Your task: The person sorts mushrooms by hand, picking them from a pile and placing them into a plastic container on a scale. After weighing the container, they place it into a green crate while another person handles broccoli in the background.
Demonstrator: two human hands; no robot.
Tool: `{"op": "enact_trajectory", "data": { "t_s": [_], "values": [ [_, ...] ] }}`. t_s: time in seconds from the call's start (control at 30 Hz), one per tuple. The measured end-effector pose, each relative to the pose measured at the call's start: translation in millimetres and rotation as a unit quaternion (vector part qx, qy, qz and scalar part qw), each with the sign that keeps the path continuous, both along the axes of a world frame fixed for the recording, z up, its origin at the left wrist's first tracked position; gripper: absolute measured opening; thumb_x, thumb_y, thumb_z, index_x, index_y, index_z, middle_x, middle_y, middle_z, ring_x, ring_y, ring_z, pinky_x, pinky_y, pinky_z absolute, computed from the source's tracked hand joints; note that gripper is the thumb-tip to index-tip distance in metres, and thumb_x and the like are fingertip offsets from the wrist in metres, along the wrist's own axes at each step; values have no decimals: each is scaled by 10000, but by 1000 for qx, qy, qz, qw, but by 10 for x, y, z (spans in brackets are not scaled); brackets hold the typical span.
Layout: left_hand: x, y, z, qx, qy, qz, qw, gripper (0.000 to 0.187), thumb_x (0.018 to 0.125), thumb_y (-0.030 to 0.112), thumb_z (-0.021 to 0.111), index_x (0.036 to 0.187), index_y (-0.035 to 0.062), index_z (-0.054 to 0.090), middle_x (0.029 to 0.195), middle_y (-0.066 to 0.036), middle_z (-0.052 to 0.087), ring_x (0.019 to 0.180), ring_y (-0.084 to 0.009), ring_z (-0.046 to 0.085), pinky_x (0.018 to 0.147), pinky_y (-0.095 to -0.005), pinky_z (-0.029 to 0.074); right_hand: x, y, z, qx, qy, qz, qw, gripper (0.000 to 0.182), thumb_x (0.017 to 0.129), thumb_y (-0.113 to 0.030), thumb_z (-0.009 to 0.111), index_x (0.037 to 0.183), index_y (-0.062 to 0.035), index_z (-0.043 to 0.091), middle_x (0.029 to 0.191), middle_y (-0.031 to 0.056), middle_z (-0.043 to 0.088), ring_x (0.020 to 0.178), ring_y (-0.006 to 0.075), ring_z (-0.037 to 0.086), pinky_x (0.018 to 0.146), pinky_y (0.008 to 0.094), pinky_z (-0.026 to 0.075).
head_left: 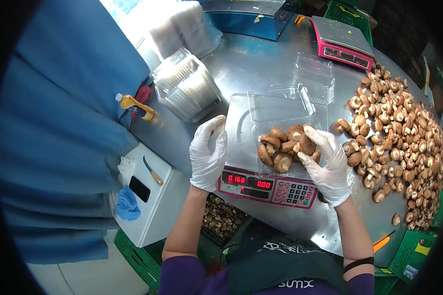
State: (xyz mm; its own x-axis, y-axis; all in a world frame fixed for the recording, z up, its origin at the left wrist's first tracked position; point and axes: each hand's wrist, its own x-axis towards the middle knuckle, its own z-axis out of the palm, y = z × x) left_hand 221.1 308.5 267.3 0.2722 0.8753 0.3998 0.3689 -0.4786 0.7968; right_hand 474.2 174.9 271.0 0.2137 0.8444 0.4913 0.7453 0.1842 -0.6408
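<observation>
At the far left, a person in a blue garment point(59, 123) is standing against the left edge of the steel worktop point(261, 64), and a white box point(150, 196) bearing a small knife point(153, 172) is sitting just below it. Stacks of clear plastic trays point(187, 88) are lying near the worktop's left edge.

The left hand point(207, 155), gloved in white, is hovering at the left side of the pink scale point(268, 184), which is standing at the near edge of the worktop. Its fingers are lying together and slightly curled, pinching nothing; the fingertips are just beside the scale's platform, though contact cannot be told.

On the scale's platform an open clear clamshell point(288, 115) is resting, and a small heap of brown mushrooms point(278, 150) is lying in its near half.

The right hand point(327, 164), also gloved, is reaching into the clamshell's right side, its fingers curling around one mushroom point(307, 144) and pinching it against the heap.

Another empty clamshell point(314, 78) is lying further back. A second pink scale point(340, 43) is standing at the far edge. A large pile of loose mushrooms point(403, 132) is spreading along the worktop's right edge.
</observation>
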Motion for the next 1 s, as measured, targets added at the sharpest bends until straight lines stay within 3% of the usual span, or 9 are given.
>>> {"op": "enact_trajectory", "data": {
  "t_s": [0.23,0.43,0.57,0.73,0.8,0.87,0.93,0.97,1.0],
  "values": [
    [202,158,-170,-3,38,-26,999,311,959,70,635,1267,29,624,1187,-105,676,1097,-173,633,955,-323,508,-78,308,-122,-55,-256,-79,962,479,851,-429,690,1248,-161,663,1088,25,635,1058,222,564,950,435,343],
    [635,451,-352,-192,16,18,981,505,956,161,652,1410,29,475,1063,-121,669,903,-160,645,791,-318,541,-59,281,-205,-65,-246,-75,964,370,921,-207,613,1279,-126,656,1225,68,634,1199,262,544,1028,451,348],
    [782,696,-354,-275,50,17,960,660,978,254,650,1510,36,325,962,-95,663,842,-134,624,747,-297,524,236,208,97,-28,-108,-83,990,403,938,-118,580,1338,-69,600,1297,140,606,1265,324,515,1104,448,367],
    [928,787,-234,-417,-184,-52,888,749,1014,389,586,1564,52,205,1031,-130,670,934,-177,640,849,-346,517,600,-134,-12,-49,380,-113,917,350,1025,-83,514,1365,-42,585,1240,62,622,1157,152,559,1051,305,412],
    [933,651,-7,-383,-235,-111,886,604,1071,461,419,1524,67,348,1106,-123,660,1042,-210,618,983,-391,467,650,-248,-98,-60,342,-113,931,351,1043,-124,488,1368,-31,581,1218,49,633,1119,131,567,998,301,440],
    [753,373,-22,-290,-262,-187,901,500,1080,433,384,1397,68,514,1122,-114,654,1068,-223,609,1020,-400,443,628,-394,-165,-81,367,-117,919,355,1056,-165,483,1367,-26,581,1194,49,644,1090,123,573,962,297,453],
    [494,-21,-10,-312,-160,-160,923,487,1075,419,422,1339,37,567,1185,-107,608,1075,-212,601,1027,-391,446,538,-583,-224,-115,385,-104,910,462,1063,-314,514,1429,-32,513,1047,41,657,1004,111,591,897,257,462],
    [411,-175,-62,-106,-12,-164,981,398,1055,306,487,1334,28,543,1164,-92,597,1045,-191,597,998,-379,463,453,-671,-268,-138,401,-73,903,502,1053,-325,537,1450,-27,463,1017,48,648,985,115,602,879,264,475],
    [330,-323,-125,107,137,-157,972,343,1035,193,552,1328,19,519,1144,-77,585,1014,-171,592,969,-367,480,354,-729,-296,-161,418,-41,893,551,1043,-336,561,1471,-21,414,986,55,639,967,119,614,861,271,488]
  ]
}}
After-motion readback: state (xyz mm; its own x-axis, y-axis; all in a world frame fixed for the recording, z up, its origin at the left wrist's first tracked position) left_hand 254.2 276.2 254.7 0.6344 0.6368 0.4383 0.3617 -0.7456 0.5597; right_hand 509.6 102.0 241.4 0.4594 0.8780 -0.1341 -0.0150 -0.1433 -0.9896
